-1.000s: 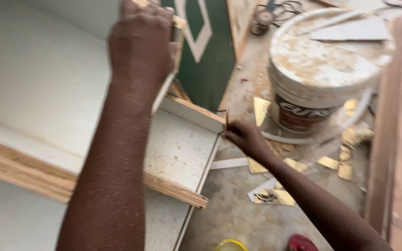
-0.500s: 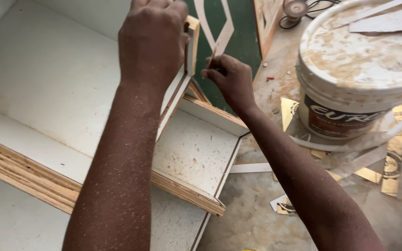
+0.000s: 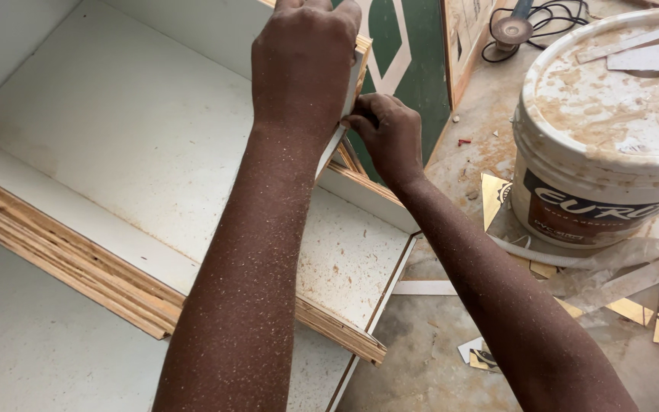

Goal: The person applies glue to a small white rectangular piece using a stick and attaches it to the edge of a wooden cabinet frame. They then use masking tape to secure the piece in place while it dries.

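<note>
A white laminated cabinet carcass (image 3: 116,145) with raw plywood edges lies on its side below me. My left hand (image 3: 303,57) grips the top of its upright side panel (image 3: 351,88) at the far corner, fingers curled over the edge. My right hand (image 3: 387,133) presses against the outer face of that same panel just below the left hand, fingertips pinched at the panel's edge. Whether a small item sits between those fingertips cannot be told. Both forearms are speckled with sawdust.
A large white plastic bucket (image 3: 612,130) with a dusty lid stands on the concrete floor at the right. Gold and white laminate offcuts (image 3: 634,309) lie around it. A green panel with white lines (image 3: 409,53) leans behind the cabinet, and a power tool with a cable (image 3: 516,27) lies beyond it.
My right hand has come up from the floor beside the cabinet's corner to the side panel's edge, just under my left hand. The left hand has kept its grip on the panel.
</note>
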